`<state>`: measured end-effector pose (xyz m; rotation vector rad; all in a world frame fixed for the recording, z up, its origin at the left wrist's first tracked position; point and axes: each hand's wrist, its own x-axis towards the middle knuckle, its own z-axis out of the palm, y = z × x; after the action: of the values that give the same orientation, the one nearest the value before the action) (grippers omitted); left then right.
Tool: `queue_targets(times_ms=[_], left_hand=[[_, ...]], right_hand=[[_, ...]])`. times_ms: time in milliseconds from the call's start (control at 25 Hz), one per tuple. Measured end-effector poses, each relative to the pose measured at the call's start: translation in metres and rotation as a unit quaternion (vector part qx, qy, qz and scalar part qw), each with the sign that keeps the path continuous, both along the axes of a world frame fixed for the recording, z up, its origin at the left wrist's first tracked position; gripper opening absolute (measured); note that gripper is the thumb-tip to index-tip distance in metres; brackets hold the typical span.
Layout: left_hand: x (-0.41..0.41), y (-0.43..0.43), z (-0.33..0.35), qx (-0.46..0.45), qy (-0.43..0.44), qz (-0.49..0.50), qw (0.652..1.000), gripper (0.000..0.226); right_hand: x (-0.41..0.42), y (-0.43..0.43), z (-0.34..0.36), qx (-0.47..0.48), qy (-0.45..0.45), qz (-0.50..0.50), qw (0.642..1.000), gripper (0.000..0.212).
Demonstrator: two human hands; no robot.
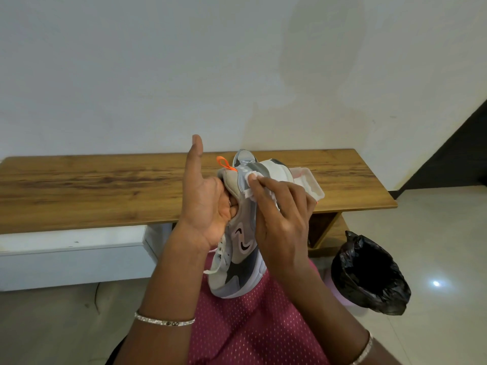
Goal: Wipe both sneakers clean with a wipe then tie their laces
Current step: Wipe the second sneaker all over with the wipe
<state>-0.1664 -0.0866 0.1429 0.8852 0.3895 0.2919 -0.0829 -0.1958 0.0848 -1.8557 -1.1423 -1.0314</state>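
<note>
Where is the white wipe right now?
In the head view, the wipe is near the centre, held by the right hand against the heel of the sneaker that the left hand holds.

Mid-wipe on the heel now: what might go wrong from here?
The left grip holds the sneaker only by fingers tucked in its collar, thumb off; pressure from the wipe in the right grip may twist it loose. Untied laces dangle by the left wrist and may snag.

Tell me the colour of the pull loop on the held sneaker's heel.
Bright orange; the pull loop shows clearly in the head view.
</note>
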Motion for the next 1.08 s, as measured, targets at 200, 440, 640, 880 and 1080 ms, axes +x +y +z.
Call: queue_targets(times_ms=[200,440,640,880,1080], left_hand=[[-0.006,0.011,-0.005,-0.049,-0.001,0.006,0.999,0.12],[-0.007,0.01,-0.002,-0.076,-0.004,0.009,0.997,0.115],[-0.003,0.004,-0.001,-0.073,-0.006,-0.005,0.997,0.113],[-0.008,0.006,-0.002,-0.074,-0.009,0.016,0.997,0.114],[-0.006,0.008,-0.001,-0.053,0.019,0.033,0.998,0.109]], right_hand=[[-0.025,-0.019,-0.037,-0.003,0.012,0.019,1.0,0.028],[-0.028,-0.022,-0.041,-0.01,0.025,0.035,0.999,0.033],[-0.006,0.0,-0.002,0.023,0.025,0.023,0.999,0.032],[-0.02,-0.023,-0.037,-0.013,0.041,0.076,0.996,0.027],[-0.013,-0.044,-0.044,-0.036,0.049,0.132,0.989,0.025]])
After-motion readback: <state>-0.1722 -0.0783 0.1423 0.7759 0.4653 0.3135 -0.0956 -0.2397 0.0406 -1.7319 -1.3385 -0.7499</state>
